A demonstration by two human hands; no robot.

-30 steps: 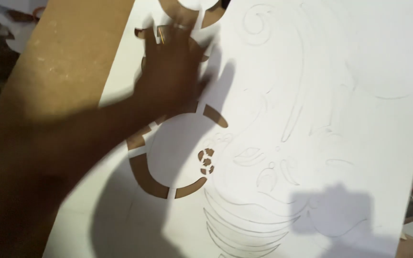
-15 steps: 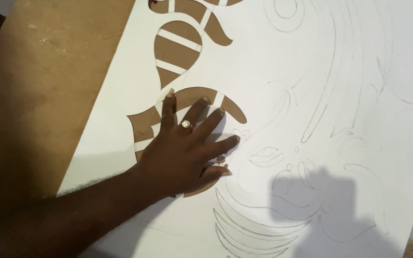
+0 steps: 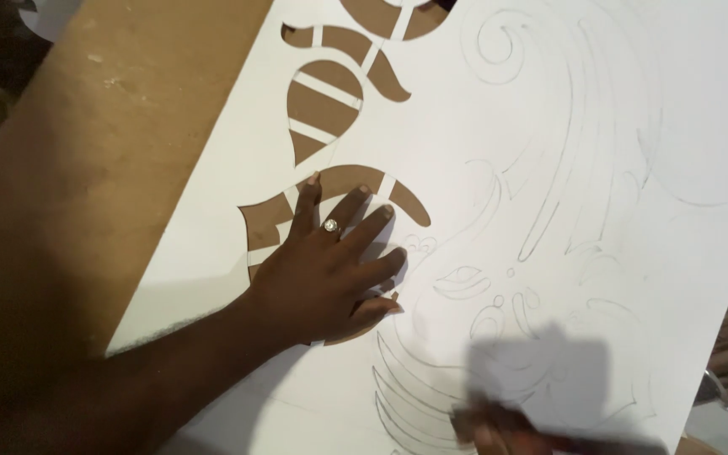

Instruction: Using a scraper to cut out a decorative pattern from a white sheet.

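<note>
Left hand [image 3: 326, 274]: spread flat on the large white pencilled paper sheet [image 3: 566, 168], beside leaf-shaped cut-outs [image 3: 322, 105].
Right hand [image 3: 499, 430]: blurred; grip cannot be told.
Advice: sheet best kept pinned flat.

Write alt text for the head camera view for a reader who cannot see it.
A left hand wearing a ring presses flat on a large white paper sheet with pencilled swirls and cut-out shapes, lying on a brown board. At the bottom edge, a blurred right hand shows; what it holds cannot be told.

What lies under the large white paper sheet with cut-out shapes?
Brown board shows beside the white paper sheet and through its cut-outs; the left hand covers part of one.
</note>
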